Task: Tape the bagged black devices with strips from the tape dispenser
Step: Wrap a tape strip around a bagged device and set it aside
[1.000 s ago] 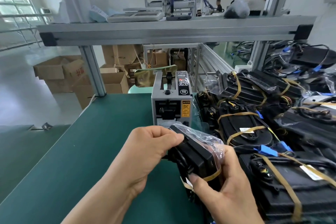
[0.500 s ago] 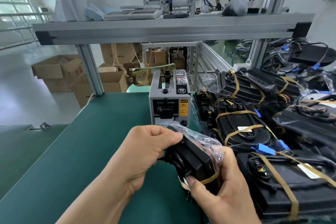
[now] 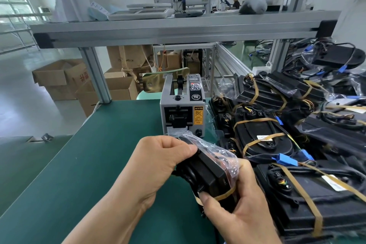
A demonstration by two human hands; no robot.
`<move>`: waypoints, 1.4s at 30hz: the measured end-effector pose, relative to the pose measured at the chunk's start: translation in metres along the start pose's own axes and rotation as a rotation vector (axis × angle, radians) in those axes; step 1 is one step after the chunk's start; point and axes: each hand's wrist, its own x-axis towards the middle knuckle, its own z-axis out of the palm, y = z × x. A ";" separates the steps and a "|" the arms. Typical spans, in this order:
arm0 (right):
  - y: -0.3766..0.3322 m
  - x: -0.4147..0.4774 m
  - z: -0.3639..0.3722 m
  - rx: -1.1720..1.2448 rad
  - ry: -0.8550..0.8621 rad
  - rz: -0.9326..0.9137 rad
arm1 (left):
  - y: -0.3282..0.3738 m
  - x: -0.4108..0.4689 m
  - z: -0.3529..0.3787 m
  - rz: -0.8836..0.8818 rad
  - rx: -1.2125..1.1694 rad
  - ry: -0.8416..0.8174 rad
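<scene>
A black device in a clear plastic bag [image 3: 210, 172] is held above the green table between both hands. My left hand [image 3: 158, 162] grips its upper left end, fingers curled over the bag. My right hand [image 3: 235, 210] grips the lower right end, thumb pressing an amber tape strip [image 3: 225, 196] that wraps the device. The grey tape dispenser [image 3: 183, 113] stands just behind, its outlet slot facing me.
A pile of bagged black devices bound with amber tape [image 3: 287, 144] fills the table's right side. The green table mat [image 3: 89, 164] stretches left. An aluminium shelf [image 3: 178, 29] spans overhead. Cardboard boxes [image 3: 59, 79] sit on the floor beyond.
Both hands and the bagged device stay nearly in place; the grip has shifted only slightly. The camera view has tilted down a little.
</scene>
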 end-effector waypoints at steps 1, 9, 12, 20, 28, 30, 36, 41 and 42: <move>0.000 0.000 0.000 0.000 0.003 -0.003 | -0.001 0.000 0.000 0.008 0.006 0.006; -0.004 0.000 0.000 0.031 -0.009 -0.021 | -0.008 0.004 -0.001 0.047 0.115 0.081; -0.004 -0.001 0.002 0.057 -0.005 -0.019 | -0.010 0.004 -0.002 0.039 0.133 0.081; 0.003 -0.003 0.005 0.082 -0.002 -0.008 | -0.018 0.013 -0.007 0.021 0.030 0.077; 0.003 -0.003 0.002 0.110 -0.011 -0.006 | -0.022 0.022 -0.005 -0.003 0.049 0.051; 0.004 -0.003 0.000 0.127 -0.012 0.003 | -0.025 0.023 -0.006 -0.003 0.043 0.059; 0.012 0.003 -0.006 0.479 -0.026 0.038 | -0.050 0.027 -0.022 -0.059 -0.002 0.158; 0.024 0.005 -0.004 0.629 -0.081 0.013 | -0.053 0.024 -0.024 0.029 -0.163 -0.321; 0.025 0.005 -0.003 0.631 -0.110 0.021 | -0.052 0.025 -0.025 0.051 -0.220 -0.359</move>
